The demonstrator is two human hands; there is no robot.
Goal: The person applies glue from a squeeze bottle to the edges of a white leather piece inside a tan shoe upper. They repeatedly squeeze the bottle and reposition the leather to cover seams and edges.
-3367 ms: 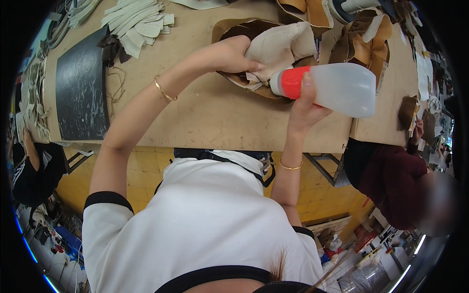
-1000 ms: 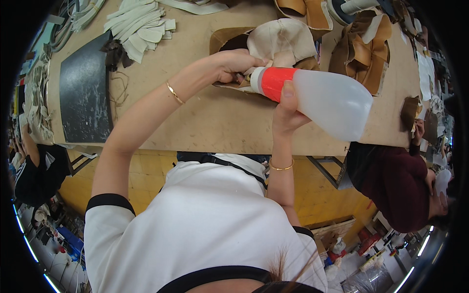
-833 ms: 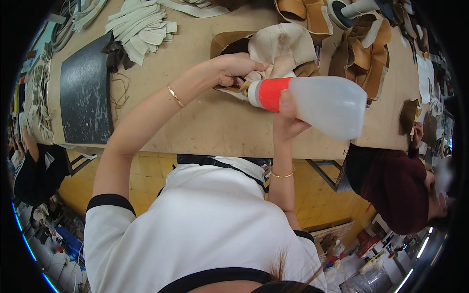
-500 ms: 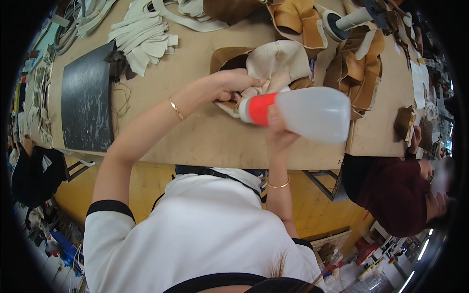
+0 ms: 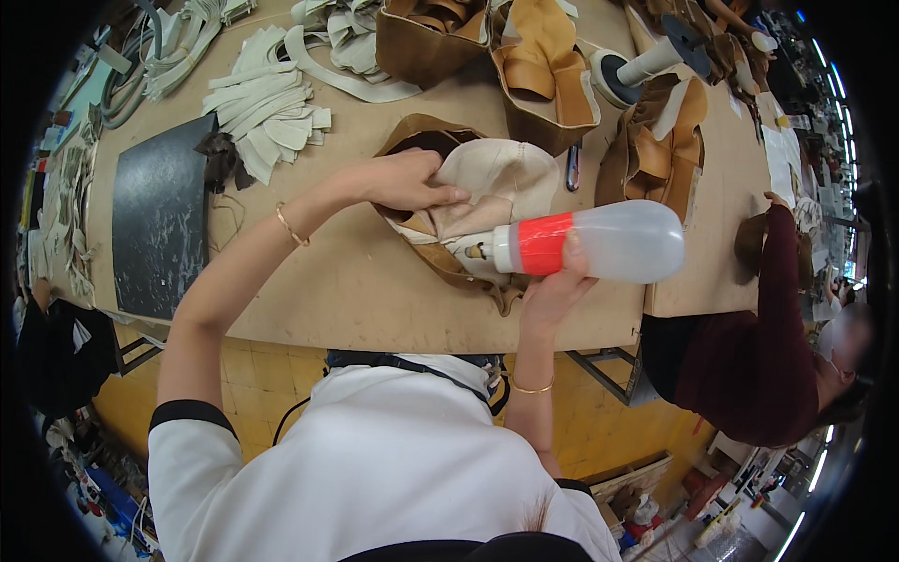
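Over the bench (image 5: 328, 281), my left hand (image 5: 407, 183) pinched the lining (image 5: 510, 173), likely steadying it. My right hand (image 5: 554, 288) gripped the bottle (image 5: 632, 242).

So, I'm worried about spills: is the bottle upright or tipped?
Tipped: the bottle lies sideways in the right hand, white neck pointing left.

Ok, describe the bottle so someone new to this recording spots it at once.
Start at the wide tan table and find the person's right hand by its near edge. That hand grips the bottle, held sideways. Unlike the cream-lined brown leather piece beside it, this is translucent with a bright red band.
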